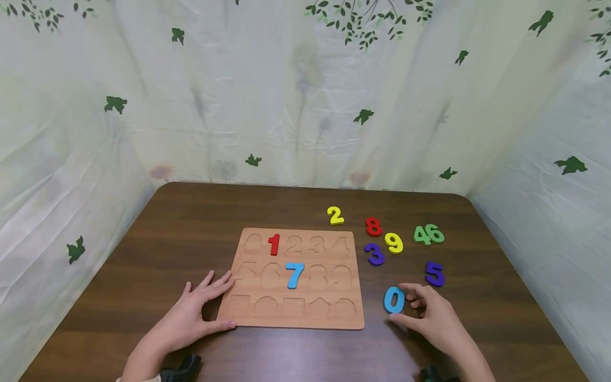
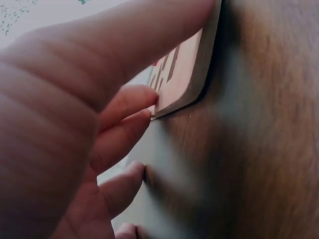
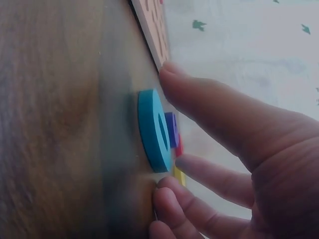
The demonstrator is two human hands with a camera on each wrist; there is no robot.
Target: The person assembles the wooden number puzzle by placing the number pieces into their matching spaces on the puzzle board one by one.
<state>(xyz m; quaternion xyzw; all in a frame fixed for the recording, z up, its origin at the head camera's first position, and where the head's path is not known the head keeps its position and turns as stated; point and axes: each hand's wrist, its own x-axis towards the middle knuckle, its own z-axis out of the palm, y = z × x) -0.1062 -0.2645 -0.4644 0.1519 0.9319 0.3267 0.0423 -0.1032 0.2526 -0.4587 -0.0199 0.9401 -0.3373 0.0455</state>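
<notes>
My left hand (image 1: 193, 313) has its fingers spread at the left side of a wooden number puzzle board (image 1: 300, 318). The index fingertip rests at the board's left edge and the thumb at its near left corner. A red 1 (image 1: 273, 244) and a light blue 7 (image 1: 294, 275) lie on the board. My right hand (image 1: 431, 315) is right of the board, thumb and index finger apart around a light blue 0 (image 1: 387, 300). In the right wrist view the 0 (image 3: 147, 132) lies on the table, with a gap between it and the thumb.
Right of the board lie a purple 3 (image 1: 377, 259), red 8 (image 1: 374, 227), yellow 9 (image 1: 394, 243), green 4 (image 1: 422, 235), green 6 (image 1: 435, 233) and purple 5 (image 1: 435, 274). A yellow 2 (image 1: 335, 216) lies behind the board. Pale curtains (image 1: 286, 132) surround the brown table (image 1: 191, 223).
</notes>
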